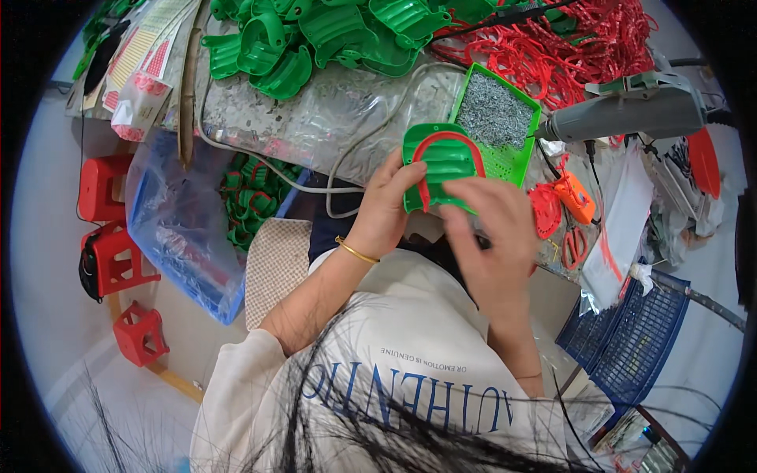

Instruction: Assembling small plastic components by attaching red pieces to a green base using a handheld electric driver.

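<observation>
My left hand [386, 197] is closed on the left edge of a green plastic pad [453, 166], its thumb lying over the face. The pad is ribbed and curved, with small holes near its corners. A red strap [448, 137] arches across it in an upside-down U. Close to the pad's lower right edge is my right hand [497, 229], smeared by motion; whether its fingers grip anything cannot be made out. Beyond the pad stands a bright green tray [516, 167] heaped with small grey metal screws [494, 109].
Green pads [315, 35] pile up at the far side, beside tangled red straps [583, 47]. A grey power screwdriver [631, 113] lies right of the tray, near red-handled scissors [575, 247]. Left, a plastic-lined blue crate [229, 303] holds strapped pads [251, 197]. A cable [268, 162] crosses the table.
</observation>
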### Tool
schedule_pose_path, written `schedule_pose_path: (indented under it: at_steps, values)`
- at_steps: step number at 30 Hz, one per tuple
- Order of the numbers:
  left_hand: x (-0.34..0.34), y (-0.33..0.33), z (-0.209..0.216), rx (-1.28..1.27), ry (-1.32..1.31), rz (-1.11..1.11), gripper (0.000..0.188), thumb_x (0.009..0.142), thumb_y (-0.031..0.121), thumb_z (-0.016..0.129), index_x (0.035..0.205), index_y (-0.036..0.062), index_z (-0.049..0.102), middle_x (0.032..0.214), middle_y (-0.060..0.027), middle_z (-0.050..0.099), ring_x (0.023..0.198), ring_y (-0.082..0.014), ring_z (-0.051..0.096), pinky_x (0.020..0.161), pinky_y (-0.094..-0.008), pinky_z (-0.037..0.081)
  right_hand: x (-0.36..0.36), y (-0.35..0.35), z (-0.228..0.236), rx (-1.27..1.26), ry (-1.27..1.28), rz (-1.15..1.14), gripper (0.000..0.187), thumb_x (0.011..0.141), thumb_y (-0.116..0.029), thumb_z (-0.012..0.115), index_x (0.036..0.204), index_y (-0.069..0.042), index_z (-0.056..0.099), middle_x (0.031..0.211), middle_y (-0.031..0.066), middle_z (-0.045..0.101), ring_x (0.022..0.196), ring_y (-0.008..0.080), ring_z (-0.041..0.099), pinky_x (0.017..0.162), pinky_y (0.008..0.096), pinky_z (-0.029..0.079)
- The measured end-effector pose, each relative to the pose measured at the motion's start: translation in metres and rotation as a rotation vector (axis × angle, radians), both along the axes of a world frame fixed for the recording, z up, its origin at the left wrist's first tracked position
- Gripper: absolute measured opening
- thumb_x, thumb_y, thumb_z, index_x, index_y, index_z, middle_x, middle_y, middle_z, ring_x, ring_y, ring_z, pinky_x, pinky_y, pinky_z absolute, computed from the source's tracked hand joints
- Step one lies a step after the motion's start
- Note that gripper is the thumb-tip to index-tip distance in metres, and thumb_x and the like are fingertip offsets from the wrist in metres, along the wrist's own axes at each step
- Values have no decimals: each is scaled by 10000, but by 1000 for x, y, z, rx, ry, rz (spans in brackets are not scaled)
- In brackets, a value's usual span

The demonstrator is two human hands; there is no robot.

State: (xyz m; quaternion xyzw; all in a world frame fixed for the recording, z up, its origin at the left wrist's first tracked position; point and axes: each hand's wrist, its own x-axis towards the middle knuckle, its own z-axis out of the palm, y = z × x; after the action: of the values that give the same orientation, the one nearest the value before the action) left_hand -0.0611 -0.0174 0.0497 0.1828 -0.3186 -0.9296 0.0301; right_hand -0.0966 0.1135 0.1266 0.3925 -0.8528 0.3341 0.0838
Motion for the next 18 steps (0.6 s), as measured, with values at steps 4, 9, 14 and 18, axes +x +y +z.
schedule_pose_path:
  at_steps: [4, 9, 14, 18]
  values:
    - [6, 2, -3, -113, 5, -65, 313, 906, 152, 520, 1200, 46, 504, 1029, -8, 576, 909, -72, 533, 773, -219, 442, -18, 14, 4, -60, -98, -219, 169, 810, -93, 651, 968, -35, 656, 885, 54, 614, 787, 149, 565, 703, 278, 446]
    - [9, 7, -1, -122, 78, -93, 384, 912, 151, 511, 1273, 29, 457, 1121, -23, 554, 1010, -84, 504, 848, -238, 418, -27, 17, -2, 75, -296, -300, 164, 820, -88, 650, 965, -11, 655, 834, 56, 608, 683, 104, 556, 609, 235, 438]
    - [15, 3, -2, 93, 121, -150, 460, 919, 203, 494, 1345, 68, 386, 1221, -40, 514, 1111, -121, 484, 913, -289, 409, -24, 17, -1, -19, -453, -309, 152, 829, -78, 640, 951, 14, 642, 824, 36, 606, 671, 74, 554, 608, 221, 447]
    - [17, 1, 0, 185, 109, -178, 509, 923, 257, 472, 1388, 103, 335, 1282, -50, 486, 1167, -149, 471, 948, -329, 406, -20, 18, -4, 11, -452, -283, 122, 816, -116, 634, 901, -28, 640, 810, 79, 610, 665, 169, 610, 618, 296, 475]
